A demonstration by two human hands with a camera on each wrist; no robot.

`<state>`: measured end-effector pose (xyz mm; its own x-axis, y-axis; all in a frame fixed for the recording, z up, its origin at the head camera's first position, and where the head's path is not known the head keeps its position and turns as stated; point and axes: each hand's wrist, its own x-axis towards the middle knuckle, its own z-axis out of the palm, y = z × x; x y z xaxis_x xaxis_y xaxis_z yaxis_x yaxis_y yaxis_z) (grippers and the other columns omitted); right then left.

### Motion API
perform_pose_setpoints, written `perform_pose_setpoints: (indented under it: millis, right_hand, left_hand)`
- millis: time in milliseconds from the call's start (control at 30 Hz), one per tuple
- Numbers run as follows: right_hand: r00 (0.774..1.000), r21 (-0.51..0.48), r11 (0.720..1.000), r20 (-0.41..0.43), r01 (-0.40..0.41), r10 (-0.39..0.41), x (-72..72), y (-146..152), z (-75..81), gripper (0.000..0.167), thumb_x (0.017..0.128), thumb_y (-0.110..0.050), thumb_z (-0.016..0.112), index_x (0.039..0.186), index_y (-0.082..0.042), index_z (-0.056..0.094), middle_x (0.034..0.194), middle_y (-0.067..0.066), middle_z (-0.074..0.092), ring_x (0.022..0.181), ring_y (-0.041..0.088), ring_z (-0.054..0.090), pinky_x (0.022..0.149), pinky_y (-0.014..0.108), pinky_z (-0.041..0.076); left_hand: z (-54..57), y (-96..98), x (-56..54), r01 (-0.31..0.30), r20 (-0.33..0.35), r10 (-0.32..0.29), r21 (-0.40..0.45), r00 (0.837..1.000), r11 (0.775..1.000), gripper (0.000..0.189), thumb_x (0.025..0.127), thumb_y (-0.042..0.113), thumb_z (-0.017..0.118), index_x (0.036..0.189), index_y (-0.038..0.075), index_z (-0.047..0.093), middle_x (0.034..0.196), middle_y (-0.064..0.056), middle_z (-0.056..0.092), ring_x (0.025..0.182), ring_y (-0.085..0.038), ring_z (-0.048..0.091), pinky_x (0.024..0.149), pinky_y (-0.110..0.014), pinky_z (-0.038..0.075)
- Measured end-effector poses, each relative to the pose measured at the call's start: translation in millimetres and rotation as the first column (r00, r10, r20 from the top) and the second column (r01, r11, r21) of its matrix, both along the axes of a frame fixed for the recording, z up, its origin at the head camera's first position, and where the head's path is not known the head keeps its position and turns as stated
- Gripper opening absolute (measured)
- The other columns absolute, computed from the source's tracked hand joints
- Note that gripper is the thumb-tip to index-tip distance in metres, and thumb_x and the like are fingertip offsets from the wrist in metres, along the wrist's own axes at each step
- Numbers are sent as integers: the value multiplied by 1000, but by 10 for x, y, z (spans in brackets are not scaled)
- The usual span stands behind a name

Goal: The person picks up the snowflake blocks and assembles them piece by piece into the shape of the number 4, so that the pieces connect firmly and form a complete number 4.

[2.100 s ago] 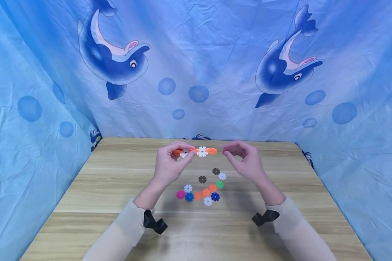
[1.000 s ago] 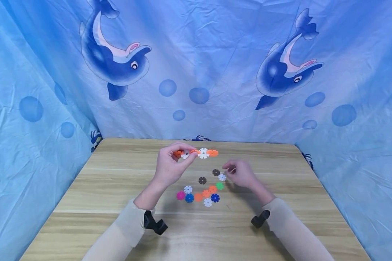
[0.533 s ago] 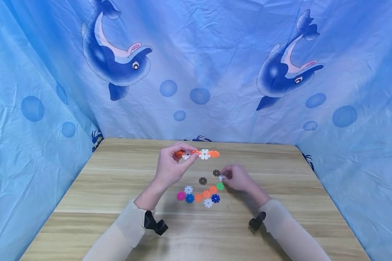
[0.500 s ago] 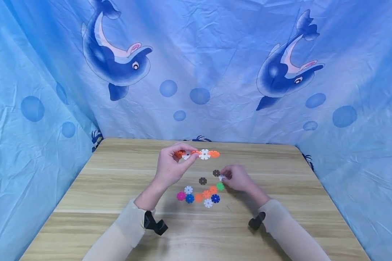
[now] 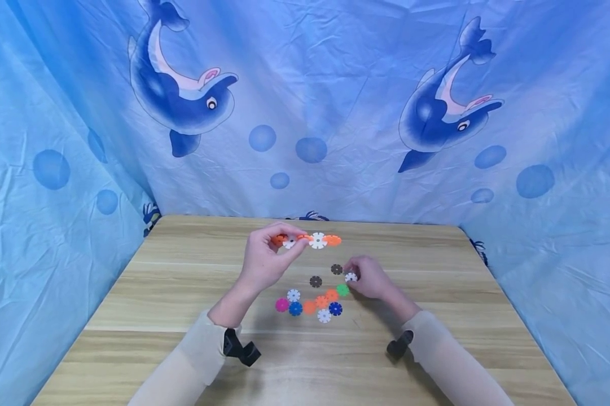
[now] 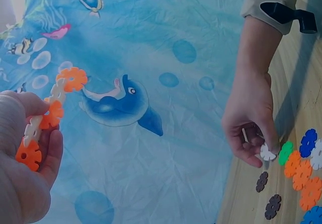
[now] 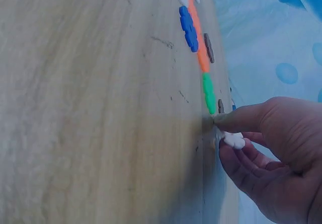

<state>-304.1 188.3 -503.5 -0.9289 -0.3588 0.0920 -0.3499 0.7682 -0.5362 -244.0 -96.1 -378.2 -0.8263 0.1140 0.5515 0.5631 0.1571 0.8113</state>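
In the head view my left hand (image 5: pixel 266 256) holds up a chain of interlocking snowflake discs, orange and white by turns. Its white disc (image 5: pixel 317 241) and orange end disc (image 5: pixel 333 240) stick out to the right of the fingertips. The left wrist view shows the orange middle disc (image 6: pixel 53 114) between thumb and fingers. Low over the table, my right hand (image 5: pixel 369 277) pinches a loose white snowflake disc (image 5: pixel 351 277), seen tilted among the fingers in the right wrist view (image 7: pixel 234 140). A green disc (image 5: pixel 342 290) and a brown disc (image 5: pixel 337 269) lie close by this hand.
On the wooden table (image 5: pixel 183 349) lie more loose discs: a brown one (image 5: pixel 316 281), a pink one (image 5: pixel 282 305), a dark blue one (image 5: pixel 336 308), and several orange, white and blue ones. A blue dolphin-print cloth (image 5: pixel 365 186) hangs behind the table and at both sides.
My right hand has come down from beside the chain to the table and taken hold of the white disc, shifting it slightly right. The left hand stays nearly still with the chain.
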Motion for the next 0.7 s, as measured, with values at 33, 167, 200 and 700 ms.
perform_pose_setpoints:
  millis: [33,167,200,700]
  right_hand:
    - [1000,-5,1000,5,3,-3,-3,8,-7,24,83,-2,83,106,-6,75,93,3,69,83,14,60,74,27,55]
    - [998,-32,999,44,37,-35,-9,55,-22,19,85,-5,83,102,-9,75,89,1,70,81,13,62,74,27,57]
    - [997,-43,998,52,54,-51,-6,70,-12,18,85,-7,83,101,-10,76,89,0,70,80,13,63,74,27,57]
    - [989,-768,630,147,113,1,319,-47,995,29,94,5,73,123,8,68,100,4,78,87,15,78,82,29,67]
  left_hand:
    - [-2,0,-2,-3,4,3,-2,1000,1000,8,91,11,84,99,12,83,100,-6,79,65,-15,51,49,-22,34]
    - [-11,1,-4,-14,18,15,-16,1000,1000,8,91,12,84,99,13,83,99,-5,79,63,-14,49,50,-22,34]
    - [-13,0,-5,-15,20,15,-19,1000,1000,8,91,12,84,99,13,83,99,-4,79,63,-14,49,50,-22,34]
    - [-29,-11,-57,-1,-19,1,-9,1000,1000,7,91,13,84,98,14,83,98,-5,79,64,-14,48,49,-22,32]
